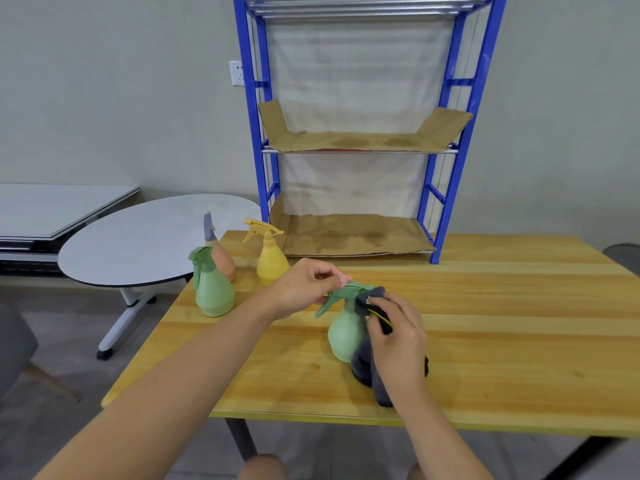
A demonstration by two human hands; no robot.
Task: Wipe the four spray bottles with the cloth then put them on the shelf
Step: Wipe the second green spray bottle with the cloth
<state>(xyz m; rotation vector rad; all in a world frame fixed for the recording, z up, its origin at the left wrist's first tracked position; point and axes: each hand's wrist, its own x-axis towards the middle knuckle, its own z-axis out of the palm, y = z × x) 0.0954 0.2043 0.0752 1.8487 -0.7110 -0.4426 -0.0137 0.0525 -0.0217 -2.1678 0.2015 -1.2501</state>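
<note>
Bottle in hand: you have a pale green spray bottle [344, 336] standing upright on the wooden table [485, 323], near its front edge; round matte body, darker green trigger head.
Its axis: long axis vertical, base flat on the wood; the spray head runs left to right, trigger lever slanting down toward the left.
Left hand: your left hand [304, 284] pinches the top of that green head with curled fingers, steadying it.
Right hand: your right hand [398, 332] grips a dark grey cloth [367, 372] and presses it against the neck and right side of the bottle; the cloth hangs down to the tabletop.
Other bottles: three stand upright at the table's back left corner, well apart from the one you hold.
Second green bottle [213, 289]: nearest the left edge, head pointing left.
Orange bottle [223, 259]: just behind the second green one and partly hidden by it, grey head on top.
Yellow bottle [272, 256]: to the right of those two, yellow trigger pointing left.
Shelf: the blue metal shelf [446, 202] stands on the back of the table, its two lower levels lined with brown cardboard [353, 233].
Beyond the table: a round white table [138, 240] stands to your left.
</note>
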